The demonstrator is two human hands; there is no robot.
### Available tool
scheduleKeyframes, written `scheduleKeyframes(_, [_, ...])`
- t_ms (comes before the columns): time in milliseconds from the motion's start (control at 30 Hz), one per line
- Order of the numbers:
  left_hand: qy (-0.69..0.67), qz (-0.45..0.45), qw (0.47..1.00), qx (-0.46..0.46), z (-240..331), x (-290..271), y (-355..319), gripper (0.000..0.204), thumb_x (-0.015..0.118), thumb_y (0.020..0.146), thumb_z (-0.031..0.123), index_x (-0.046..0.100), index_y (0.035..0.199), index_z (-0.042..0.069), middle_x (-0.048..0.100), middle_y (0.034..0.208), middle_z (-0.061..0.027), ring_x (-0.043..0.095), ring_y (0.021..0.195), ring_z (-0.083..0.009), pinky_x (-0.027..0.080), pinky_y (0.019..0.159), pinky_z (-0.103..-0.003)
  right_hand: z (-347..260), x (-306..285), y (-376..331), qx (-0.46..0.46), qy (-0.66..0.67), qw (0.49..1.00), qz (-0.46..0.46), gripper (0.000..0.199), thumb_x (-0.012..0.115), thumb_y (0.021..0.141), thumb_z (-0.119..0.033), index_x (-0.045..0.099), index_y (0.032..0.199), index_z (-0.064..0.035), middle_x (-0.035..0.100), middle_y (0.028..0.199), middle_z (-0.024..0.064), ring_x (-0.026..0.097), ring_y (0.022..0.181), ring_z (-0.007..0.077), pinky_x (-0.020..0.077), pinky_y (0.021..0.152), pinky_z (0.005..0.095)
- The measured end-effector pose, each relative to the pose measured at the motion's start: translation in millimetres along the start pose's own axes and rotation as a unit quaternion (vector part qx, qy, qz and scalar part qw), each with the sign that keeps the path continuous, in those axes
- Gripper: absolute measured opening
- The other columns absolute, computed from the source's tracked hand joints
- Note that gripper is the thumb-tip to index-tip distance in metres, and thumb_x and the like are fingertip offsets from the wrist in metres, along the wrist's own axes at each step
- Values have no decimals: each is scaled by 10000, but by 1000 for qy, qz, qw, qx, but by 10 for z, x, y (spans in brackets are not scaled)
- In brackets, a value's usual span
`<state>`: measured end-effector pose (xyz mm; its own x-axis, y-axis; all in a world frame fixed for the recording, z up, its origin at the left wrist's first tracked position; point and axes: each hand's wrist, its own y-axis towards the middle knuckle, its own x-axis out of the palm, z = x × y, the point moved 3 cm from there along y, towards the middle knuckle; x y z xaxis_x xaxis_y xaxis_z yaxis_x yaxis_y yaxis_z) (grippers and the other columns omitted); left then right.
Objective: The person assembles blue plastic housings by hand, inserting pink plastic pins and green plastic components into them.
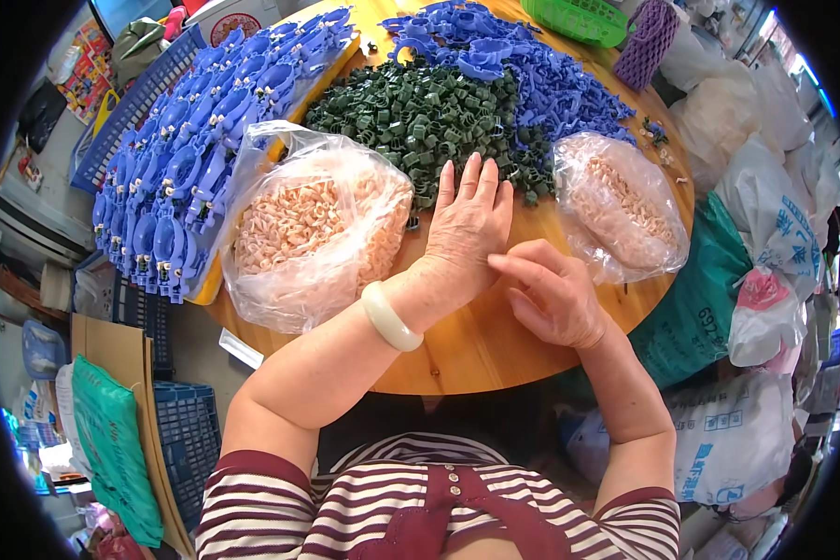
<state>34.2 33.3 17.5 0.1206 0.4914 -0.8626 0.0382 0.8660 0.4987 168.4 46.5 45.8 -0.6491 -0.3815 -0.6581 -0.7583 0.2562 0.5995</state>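
On round wooden table [476, 345]: left hand [467, 229] flat, fingers spread, empty; right hand [555, 294] touches it, grip unclear. Sacks [765, 233] crowd room; floor mostly hidden.

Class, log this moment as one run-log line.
left hand: flat by green pieces | right hand: touching left hand | table: two bags

A heap of small dark green plastic pieces [411, 117] lay on the round wooden table — loose, jumbled, between two clear bags.

Round wooden table [476, 341], two clear bags of pale orange pieces [303, 229] [625, 210], dark green clips heap [420, 117], blue plastic parts pile [523, 65], blue assembled pieces rows [201, 140]
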Motion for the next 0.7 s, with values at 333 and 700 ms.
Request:
scheduleKeyframes(333, [-144,111,983,24,70,-297,44,250,648,725,142,487,544,77,502,677,-54,533,717,-263,426,668,-383,54,-88,-88,52,69,989,118,419,559,678,122,592,1064,-37,580,818,53,510,575,96,417,498,207])
scheduleKeyframes(700, [-101,-149,983,-32,106,-207,-12,132,632,712,199,666,665,81,632,721,-97,641,679,-253,495,585,-344,42,-60,-74,61,53,995,65,443,556,691,94,584,1109,-49,581,797,52,528,563,110,428,494,218])
